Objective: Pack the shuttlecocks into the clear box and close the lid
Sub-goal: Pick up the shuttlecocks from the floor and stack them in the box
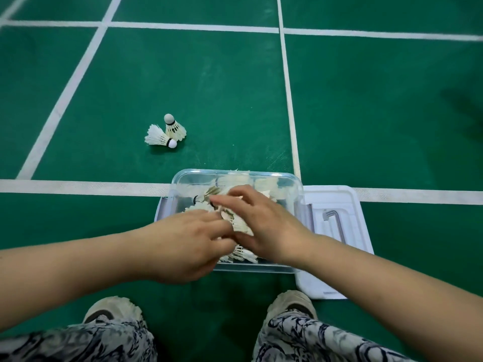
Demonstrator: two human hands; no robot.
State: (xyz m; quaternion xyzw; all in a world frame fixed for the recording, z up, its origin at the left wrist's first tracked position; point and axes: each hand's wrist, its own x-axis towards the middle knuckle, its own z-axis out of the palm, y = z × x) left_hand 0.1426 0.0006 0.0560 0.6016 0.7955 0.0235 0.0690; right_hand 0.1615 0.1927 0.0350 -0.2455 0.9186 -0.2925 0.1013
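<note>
Head view. Clear box [236, 176] on green court floor [183, 74], straddling a white court line [78, 186]; open on top, heaped with white shuttlecocks [264, 185]. Lid [337, 241] flat on floor, touching box's right side, a grey angled handle moulded into it.

Left hand [188, 246] over box's near left corner, fingers curled down into the pile; whether gripping a shuttlecock, cannot tell. Right hand [261, 223] palm-down over box centre, fingers spread moderately and pressed onto feathers, white skirt [241, 224] showing under the palm between both hands. Thumbs of both hands touching or nearly so.

Two loose shuttlecocks beyond box, up-left, well apart from it: one upright [174, 128] on its feathers, cork up; other on its side [159, 137], cork toward box, feathers touching the first.

Shoes [294, 301] and patterned trousers [313, 340] at bottom edge.
</note>
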